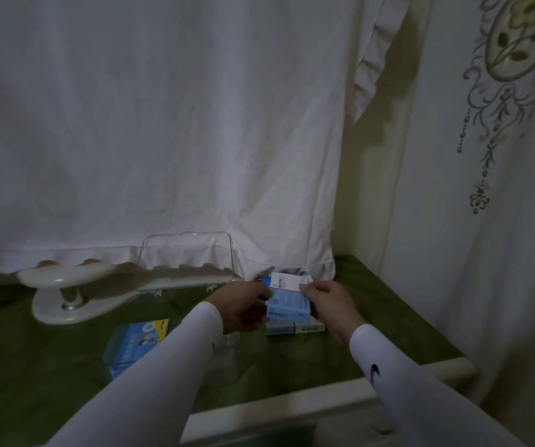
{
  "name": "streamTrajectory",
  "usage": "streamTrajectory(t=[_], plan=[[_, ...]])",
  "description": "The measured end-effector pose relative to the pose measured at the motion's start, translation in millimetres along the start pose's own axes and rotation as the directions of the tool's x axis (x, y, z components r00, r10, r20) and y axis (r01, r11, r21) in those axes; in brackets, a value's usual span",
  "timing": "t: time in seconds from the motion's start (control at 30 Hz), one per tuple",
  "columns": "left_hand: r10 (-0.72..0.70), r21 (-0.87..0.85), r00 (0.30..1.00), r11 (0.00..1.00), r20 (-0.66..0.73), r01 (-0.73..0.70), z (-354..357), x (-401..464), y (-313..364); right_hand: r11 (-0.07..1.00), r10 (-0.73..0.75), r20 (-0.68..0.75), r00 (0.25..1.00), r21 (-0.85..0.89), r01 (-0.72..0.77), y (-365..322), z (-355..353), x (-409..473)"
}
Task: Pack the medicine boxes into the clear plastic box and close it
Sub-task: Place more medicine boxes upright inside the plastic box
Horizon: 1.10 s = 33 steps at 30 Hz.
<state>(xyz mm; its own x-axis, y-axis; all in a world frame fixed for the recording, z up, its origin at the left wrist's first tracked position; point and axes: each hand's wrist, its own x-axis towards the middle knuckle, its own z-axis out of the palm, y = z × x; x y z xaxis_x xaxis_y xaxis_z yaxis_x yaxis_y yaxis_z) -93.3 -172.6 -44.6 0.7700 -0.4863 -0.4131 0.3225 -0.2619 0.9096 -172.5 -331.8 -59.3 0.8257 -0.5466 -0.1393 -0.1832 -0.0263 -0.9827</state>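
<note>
Both hands meet over the green tabletop [292,359], gripping a small stack of medicine boxes between them. The left hand [243,306] curls its fingers round the left end of the stack, while the right hand [330,304] pinches the right end, thumb on top of the upper white box [287,282] and fingers wrapped down beside the light blue box [288,306] under it. Whether the two boxes are pressed flat together cannot be told in the dim light. Just below the hands, another flat medicine box [295,328] with a red mark lies on the tabletop, partly hidden by the right hand. Beyond the left hand, the clear lid [185,256] of the clear plastic box [111,346] stands raised and open against a white curtain [163,124]. Near the left forearm, to its left, the box's tray already contains a blue carton [140,340] with cartoon figures and a yellow corner. Farther left of the hands sits a white oval stand [66,285] with a metal post.
</note>
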Motion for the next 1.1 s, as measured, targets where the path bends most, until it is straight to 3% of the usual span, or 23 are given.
streamTrajectory(t=[1.1], plan=[[0.017, -0.039, 0.997, 0.999, -0.072, -0.020, -49, -9, -3, 0.997, -0.073, 0.104, 0.992, -0.020, 0.076, -6, 50, 7]])
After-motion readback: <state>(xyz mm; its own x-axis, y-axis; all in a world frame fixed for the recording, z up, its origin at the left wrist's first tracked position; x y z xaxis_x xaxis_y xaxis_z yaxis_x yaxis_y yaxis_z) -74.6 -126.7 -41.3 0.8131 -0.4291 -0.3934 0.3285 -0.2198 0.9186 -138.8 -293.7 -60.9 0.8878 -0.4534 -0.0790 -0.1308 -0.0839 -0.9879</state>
